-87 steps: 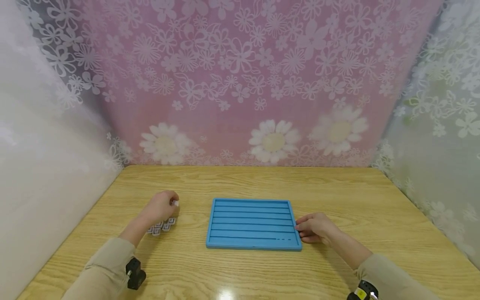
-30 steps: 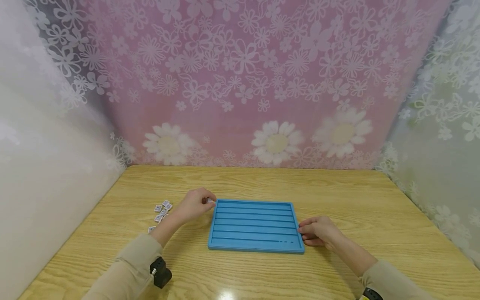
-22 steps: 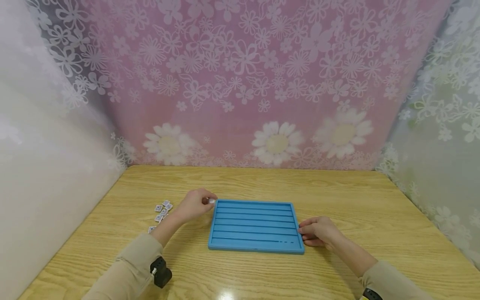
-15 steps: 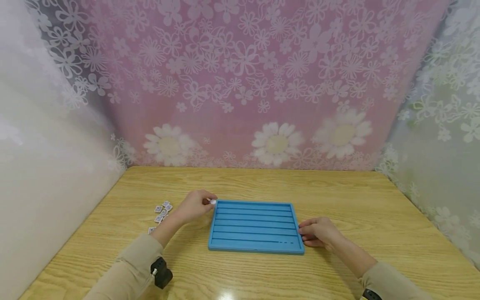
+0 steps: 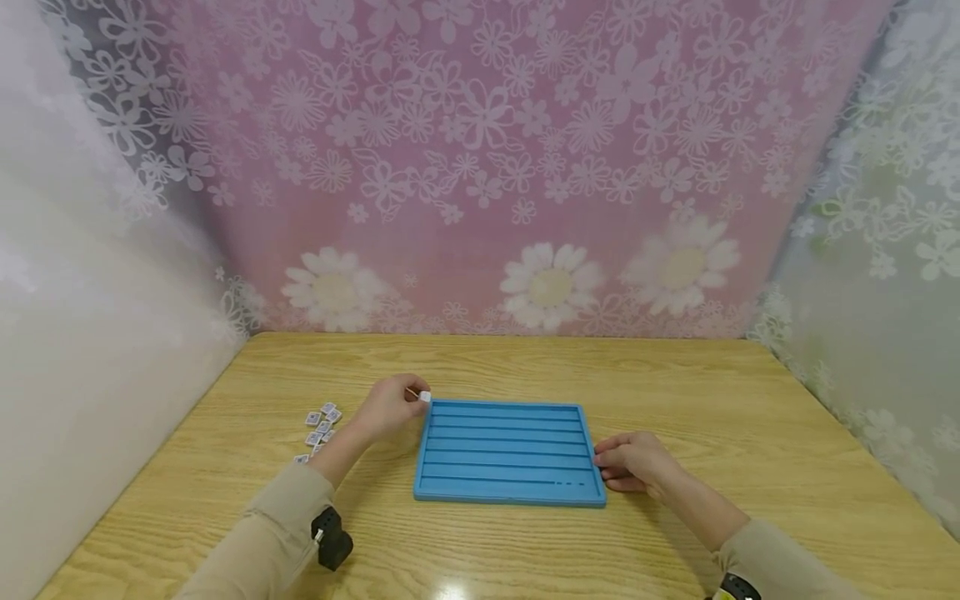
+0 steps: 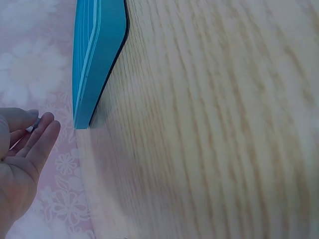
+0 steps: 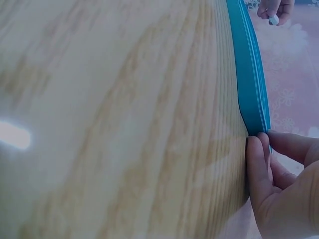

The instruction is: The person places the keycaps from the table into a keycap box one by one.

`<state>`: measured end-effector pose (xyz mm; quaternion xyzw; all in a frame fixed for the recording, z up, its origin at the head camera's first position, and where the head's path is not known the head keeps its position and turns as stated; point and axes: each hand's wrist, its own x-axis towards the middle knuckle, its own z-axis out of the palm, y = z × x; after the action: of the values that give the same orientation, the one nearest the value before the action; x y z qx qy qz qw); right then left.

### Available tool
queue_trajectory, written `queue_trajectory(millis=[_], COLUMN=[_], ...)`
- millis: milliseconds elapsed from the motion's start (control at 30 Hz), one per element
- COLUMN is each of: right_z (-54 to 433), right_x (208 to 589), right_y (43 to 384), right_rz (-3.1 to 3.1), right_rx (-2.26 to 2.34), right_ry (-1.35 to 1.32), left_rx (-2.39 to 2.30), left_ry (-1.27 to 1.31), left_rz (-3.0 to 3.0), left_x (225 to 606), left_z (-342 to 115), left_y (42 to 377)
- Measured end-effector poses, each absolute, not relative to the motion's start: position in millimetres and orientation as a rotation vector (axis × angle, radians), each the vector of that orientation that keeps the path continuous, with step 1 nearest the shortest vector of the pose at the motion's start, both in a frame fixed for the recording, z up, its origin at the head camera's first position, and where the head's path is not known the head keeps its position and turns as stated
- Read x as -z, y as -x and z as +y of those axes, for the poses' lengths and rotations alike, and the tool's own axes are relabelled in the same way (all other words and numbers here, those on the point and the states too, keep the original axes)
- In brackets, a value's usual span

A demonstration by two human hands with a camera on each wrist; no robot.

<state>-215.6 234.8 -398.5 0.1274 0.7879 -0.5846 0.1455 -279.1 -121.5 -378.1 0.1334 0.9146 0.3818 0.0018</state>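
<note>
My left hand [image 5: 390,407] pinches a small white tile [image 5: 425,397] between thumb and fingertips, just over the far left corner of the blue ridged tray [image 5: 510,501]. In the left wrist view the fingers [image 6: 42,144] hide most of the tile, and the tray's side wall [image 6: 97,74] stands beyond them. My right hand [image 5: 633,461] grips the tray's right edge, thumb at the rim and fingers against the side, as the right wrist view shows. No tiles lie in the tray's long grooves.
Several small white tiles with dark printed faces [image 5: 313,419] lie scattered on the wooden table [image 5: 495,546], left of the tray and partly behind my left forearm. A pink flowered backdrop [image 5: 480,208] hangs behind the table, with pale sheets at both sides.
My left hand has come from the loose tiles rightward to the tray's far left corner, carrying the tile. In the last half second the tile has turned and risen slightly. The right hand stays put.
</note>
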Motion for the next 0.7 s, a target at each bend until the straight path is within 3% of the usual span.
queue_trajectory(millis=[700], right_z=[232.7], right_x=[396.9], right_y=[212.7], right_rz=[2.289], right_rx=[1.685], right_ry=[-0.394], left_rx=[-1.058], left_ry=[-0.542], left_rz=[2.89], left_x=[392.4], left_z=[-107.7], left_y=[300.4])
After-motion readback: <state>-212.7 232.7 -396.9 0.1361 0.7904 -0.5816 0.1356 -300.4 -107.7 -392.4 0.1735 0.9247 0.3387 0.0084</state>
